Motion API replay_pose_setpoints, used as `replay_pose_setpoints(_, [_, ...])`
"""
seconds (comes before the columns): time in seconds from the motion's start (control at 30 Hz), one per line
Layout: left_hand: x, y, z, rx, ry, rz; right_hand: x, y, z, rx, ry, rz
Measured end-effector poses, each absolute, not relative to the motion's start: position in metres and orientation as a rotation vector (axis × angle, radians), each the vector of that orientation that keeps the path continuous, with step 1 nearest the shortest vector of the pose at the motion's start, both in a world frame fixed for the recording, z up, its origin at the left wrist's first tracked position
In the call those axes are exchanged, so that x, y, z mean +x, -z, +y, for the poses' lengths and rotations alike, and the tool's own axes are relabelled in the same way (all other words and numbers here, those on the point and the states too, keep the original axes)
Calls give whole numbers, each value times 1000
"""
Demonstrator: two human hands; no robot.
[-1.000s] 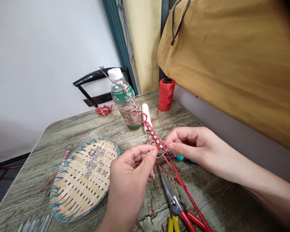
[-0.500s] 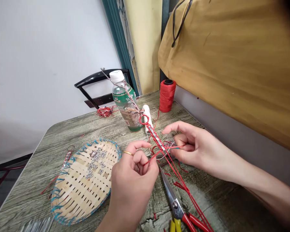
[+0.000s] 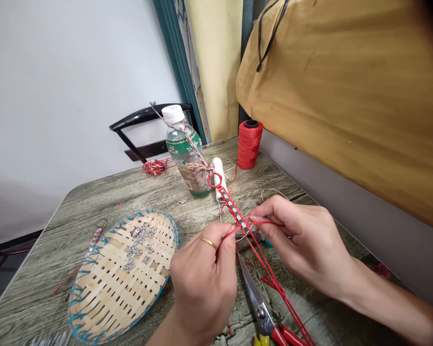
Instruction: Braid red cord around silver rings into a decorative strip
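Fingers (image 3: 221,231) on red cord (image 3: 266,222), basket rim (image 3: 178,235) near, scissors (image 3: 261,313) apparently below.

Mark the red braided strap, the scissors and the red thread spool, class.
Red braided strap (image 3: 234,209): head view, middle of its braided length.
Scissors (image 3: 261,313): head view, the pivot screw.
Red thread spool (image 3: 249,148): head view, front of the wound thread.

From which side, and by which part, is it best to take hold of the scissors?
Probably by the red handles, coming from the near side: the scissors lie with the blades pointing away, so the handles are nearest the camera. Come carefully, as the red cords pass close by on the right.
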State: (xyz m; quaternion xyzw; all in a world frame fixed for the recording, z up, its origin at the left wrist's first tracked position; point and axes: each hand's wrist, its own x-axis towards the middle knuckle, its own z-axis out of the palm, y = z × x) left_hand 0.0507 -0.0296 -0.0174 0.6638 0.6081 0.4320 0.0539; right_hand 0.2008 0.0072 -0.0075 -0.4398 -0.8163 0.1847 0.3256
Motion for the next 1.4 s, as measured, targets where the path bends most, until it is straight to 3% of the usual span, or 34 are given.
replay_pose_setpoints(0.23, [53, 19, -31, 1783, -1472, 1832, 200, 9, 6, -1168, -591, -2092])
replay_pose_setpoints(0.43, [50, 21, -27, 1231, -1191, 1530, 201, 14, 16, -1222, -1044, -2220])
replay_pose_setpoints(0.6, [56, 27, -31, 954, -1116, 1393, 202, 9, 16, -1176, -1147, -2214])
replay_pose_setpoints(1.0, [64, 33, -44, 1016, -859, 1261, 207, 13, 5, -1140, -930, -2429])
replay_pose_setpoints(1.13, [69, 36, -46, 1003, -805, 1269, 208, 15, 8, -1068, -1093, -2339])
replay_pose_setpoints(1.3, [70, 42, -45, 929, -757, 1186, 210, 14, 8, -949, -1629, -2127])
replay_pose_setpoints(1.4, [63, 41, -42, 960, -682, 1188, 210, 15, 9, -951, -1521, -2151])
